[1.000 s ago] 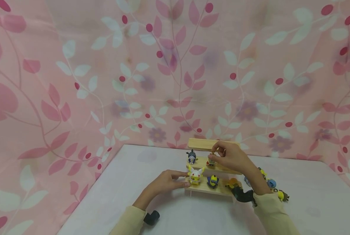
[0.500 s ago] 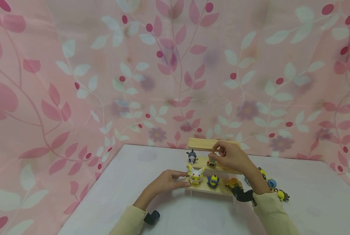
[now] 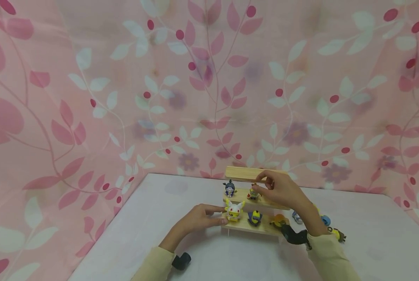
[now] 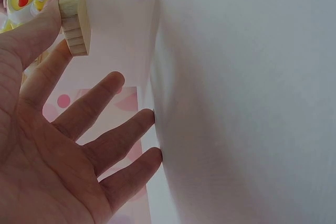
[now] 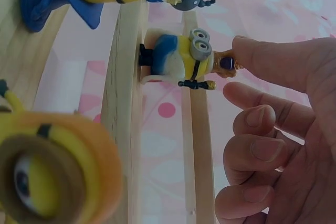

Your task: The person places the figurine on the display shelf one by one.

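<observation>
While the left hand [image 3: 200, 218] pinches the left end of a tiered wooden display stand [image 3: 244, 172], thumb above and forefinger below, a crowned Minion figurine [image 5: 186, 59] stands upright on the middle tier, right of a dark-haired figurine [image 3: 229, 189]. The right hand [image 3: 283, 189] is at its crown but not gripping, thumb tip against or just over it, forefinger slightly apart. Left of a blue-caped Minion [image 3: 255, 218], a white-hooded Pikachu figurine [image 3: 234, 212] occupies the lower tier.

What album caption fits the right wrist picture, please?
Right hand at the golden crown of a minion figure on a wooden shelf.
</observation>
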